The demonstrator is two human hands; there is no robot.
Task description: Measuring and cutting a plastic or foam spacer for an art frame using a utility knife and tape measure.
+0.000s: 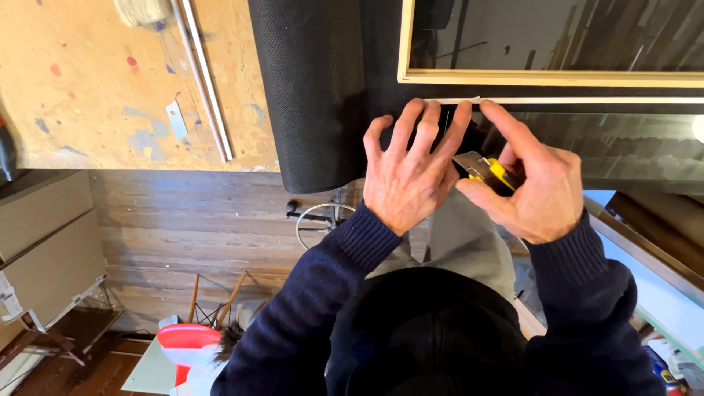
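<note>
My left hand point(411, 172) lies flat with fingers spread on a sheet of black mesh fabric point(315, 88), pressing it down just below a thin pale wooden strip point(587, 100). Right beside it, my right hand point(532, 183) grips a yellow and grey utility knife point(484, 170), its index finger stretched toward the strip. Above the strip lies a light wooden frame point(543, 77) stretched over the dark mesh. Both arms wear dark blue knitted sleeves.
A paint-spotted plywood worktop point(88, 88) carries two thin white rods point(209, 88), a small blade-like metal piece point(176, 119) and a brush at its far edge. Below lie wooden floorboards point(183, 227), a red-capped container point(189, 345), grey cabinets at left.
</note>
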